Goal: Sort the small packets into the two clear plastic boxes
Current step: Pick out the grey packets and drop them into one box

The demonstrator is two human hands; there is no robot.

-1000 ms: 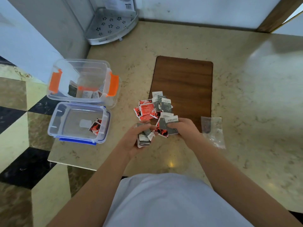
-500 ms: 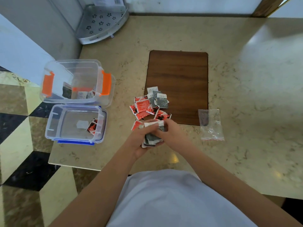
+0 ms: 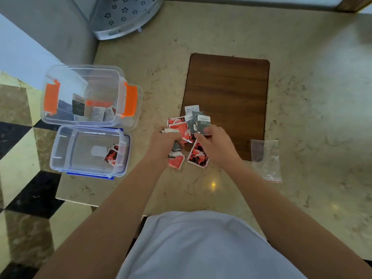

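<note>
Two hands: both work at the packet pile, at the near left corner of the wooden board (image 3: pixel 228 101).
Left hand (image 3: pixel 164 144): fingers curled tight around a small bundle of grey and white packets (image 3: pixel 175 151), just off the board's near left corner.
Right hand (image 3: pixel 216 146): fingers spread over the pile, fingertips touching a grey packet (image 3: pixel 203 122) at the board's left edge; whether it pinches that packet I cannot tell.
Loose packets: red ones (image 3: pixel 198 155) lie between and under the hands at the board's near edge; grey ones overlap its left edge.
Orange-clipped box (image 3: pixel 60 85): well left of the board, lid off, a few grey and white packets standing inside.
Blue-edged box (image 3: pixel 66 146): left of the board, touching the orange-clipped box on its near side, one red packet (image 3: pixel 111 155) inside against the right wall.
Plastic bag (image 3: pixel 265 160): clear, flat, at the board's near right corner.
Counter (image 3: pixel 312 109): beige marble, carrying the board and both boxes.
</note>
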